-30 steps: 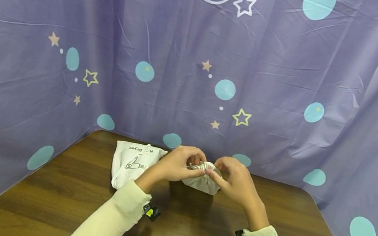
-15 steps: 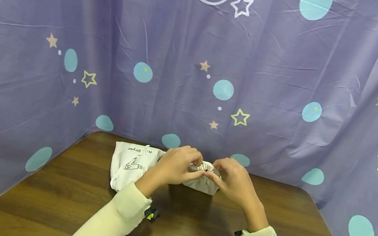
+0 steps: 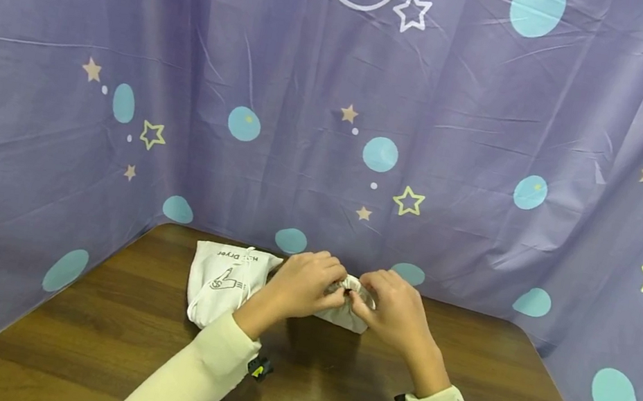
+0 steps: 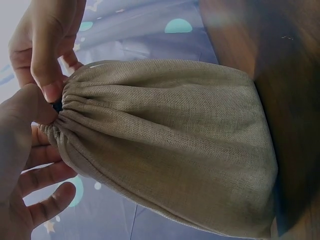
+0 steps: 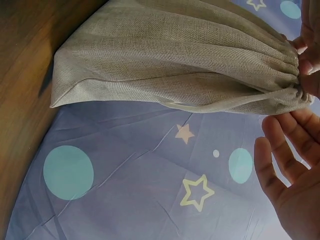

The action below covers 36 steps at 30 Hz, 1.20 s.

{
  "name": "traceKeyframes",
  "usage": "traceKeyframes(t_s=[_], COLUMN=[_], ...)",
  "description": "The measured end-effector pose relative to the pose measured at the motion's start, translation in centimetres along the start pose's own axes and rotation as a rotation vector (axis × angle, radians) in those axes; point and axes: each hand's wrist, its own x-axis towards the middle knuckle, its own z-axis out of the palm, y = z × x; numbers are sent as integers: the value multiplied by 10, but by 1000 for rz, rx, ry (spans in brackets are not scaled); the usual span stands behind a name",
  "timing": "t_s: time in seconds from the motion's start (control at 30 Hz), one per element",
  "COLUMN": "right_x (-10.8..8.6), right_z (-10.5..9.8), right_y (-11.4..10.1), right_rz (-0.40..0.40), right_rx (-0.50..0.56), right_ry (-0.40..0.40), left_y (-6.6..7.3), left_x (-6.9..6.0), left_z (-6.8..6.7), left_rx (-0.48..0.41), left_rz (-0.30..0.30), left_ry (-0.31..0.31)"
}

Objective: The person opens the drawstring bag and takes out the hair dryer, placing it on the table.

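Note:
A light cloth drawstring bag (image 3: 343, 317) stands on the table with its mouth gathered into pleats. My left hand (image 3: 303, 287) pinches the gathered rim from the left with thumb and fingers. From the other side my right hand (image 3: 400, 311) pinches the same rim. In the left wrist view the bag (image 4: 175, 135) shows full and beige, with a small dark gap at its mouth between the two thumbs. The right wrist view shows the bag's (image 5: 165, 60) pleated side, with several fingers of the right hand (image 5: 295, 160) under the rim.
A second white drawstring bag (image 3: 229, 284), printed with a hair dryer and lettering, lies on the wooden table (image 3: 322, 397) left of my left hand. A purple curtain (image 3: 299, 183) with stars and dots hangs behind and at both sides.
My thumbs have moved slightly apart at the gathered mouth, and a small dark gap shows between them. The printed bag stays where it was.

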Motion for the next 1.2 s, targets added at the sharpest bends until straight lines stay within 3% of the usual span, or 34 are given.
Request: traceKeyframes(t_s=[0.33, 0.6, 1.2], right_x=[-1, -3, 0], right_z=[-2, -4, -13], right_y=[0, 1, -5], right_rz=[24, -12, 41], right_rx=[-39, -52, 28], right_ry=[13, -50, -100], left_y=[-4, -5, -8], left_x=[-2, -3, -2], left_z=[-6, -8, -14], left_rx=[-41, -37, -96], left_rz=[-48, -73, -47], left_ry=[-23, -55, -110])
